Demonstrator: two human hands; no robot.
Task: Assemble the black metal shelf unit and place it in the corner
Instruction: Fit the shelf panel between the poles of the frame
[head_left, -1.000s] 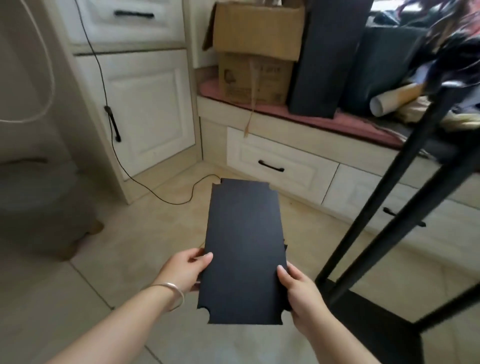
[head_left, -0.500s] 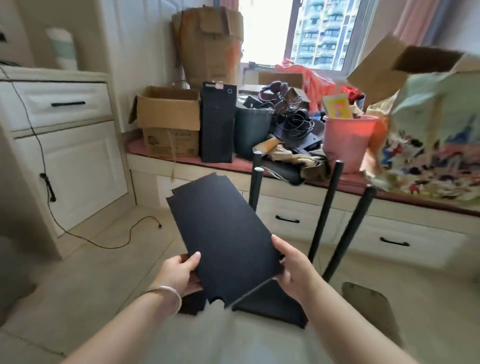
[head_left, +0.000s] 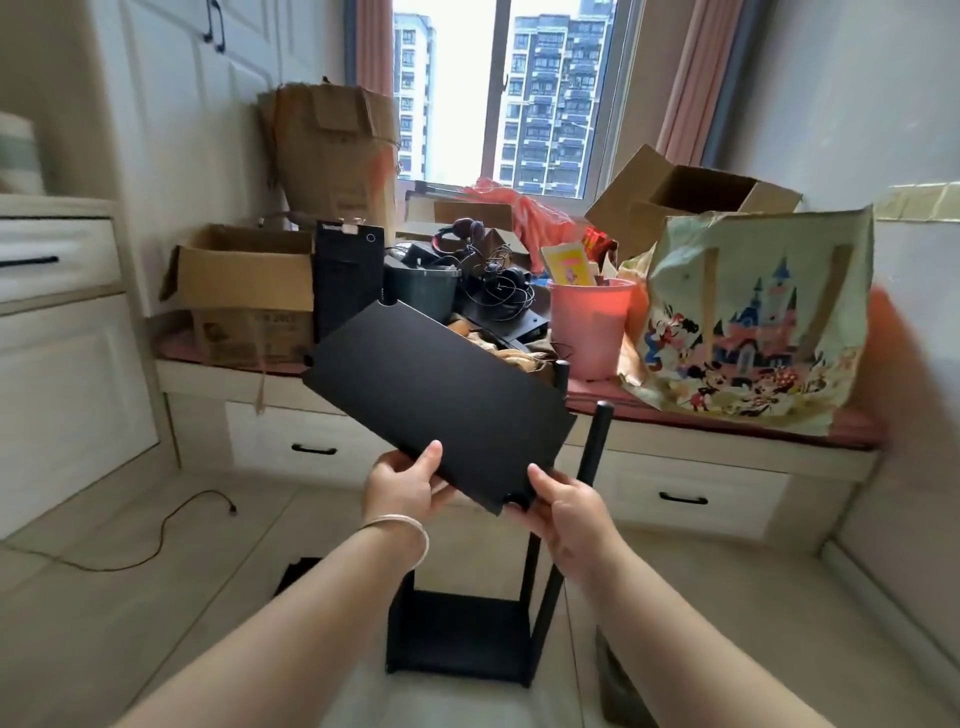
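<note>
L hand (head_left: 402, 486) & R hand (head_left: 558, 506) each pinch near edge of black shelf panel (head_left: 436, 397), tilted above shelf frame (head_left: 462, 636)

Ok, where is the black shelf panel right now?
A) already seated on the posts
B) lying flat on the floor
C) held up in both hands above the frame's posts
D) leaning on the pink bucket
C: both hands, left hand and right hand, grip the near edge of the tilted panel, above the posts.
</note>
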